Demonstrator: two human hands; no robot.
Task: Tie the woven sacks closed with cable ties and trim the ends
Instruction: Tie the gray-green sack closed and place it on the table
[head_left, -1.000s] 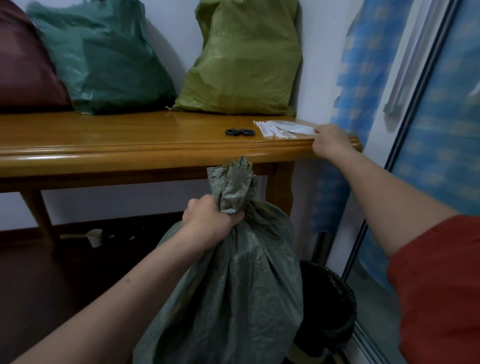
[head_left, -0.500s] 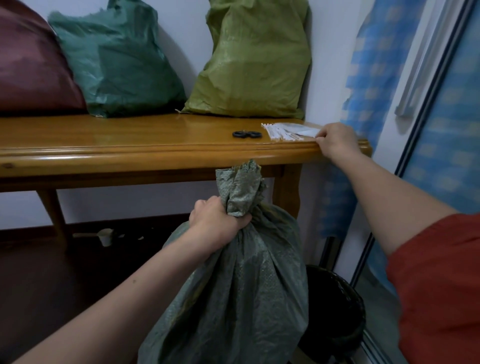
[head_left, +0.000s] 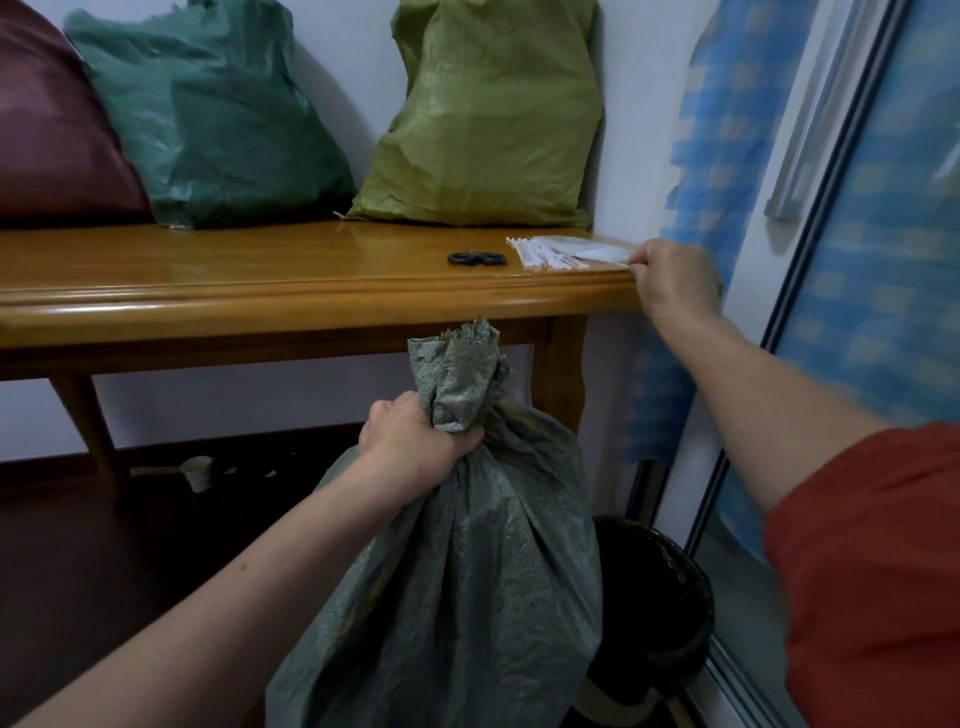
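A grey-green woven sack (head_left: 467, 582) stands on the floor in front of the wooden table (head_left: 260, 306). My left hand (head_left: 415, 447) grips its gathered neck, and the bunched top sticks up above my fist. A bundle of white cable ties (head_left: 550, 253) in a clear packet lies at the table's right end. My right hand (head_left: 675, 278) is at that corner with curled fingers, pinching the near end of the ties. Black scissors (head_left: 477, 258) lie just left of the ties.
Three more sacks lean on the wall on the table: olive (head_left: 493, 114), teal (head_left: 208, 119), dark red (head_left: 47, 130). A black bin (head_left: 654, 603) stands on the floor right of the held sack. A blue checked curtain (head_left: 727, 156) hangs by the sliding door.
The view shifted slightly. My right hand stays at the table's right corner on the cable ties. My left hand keeps its hold on the sack's neck.
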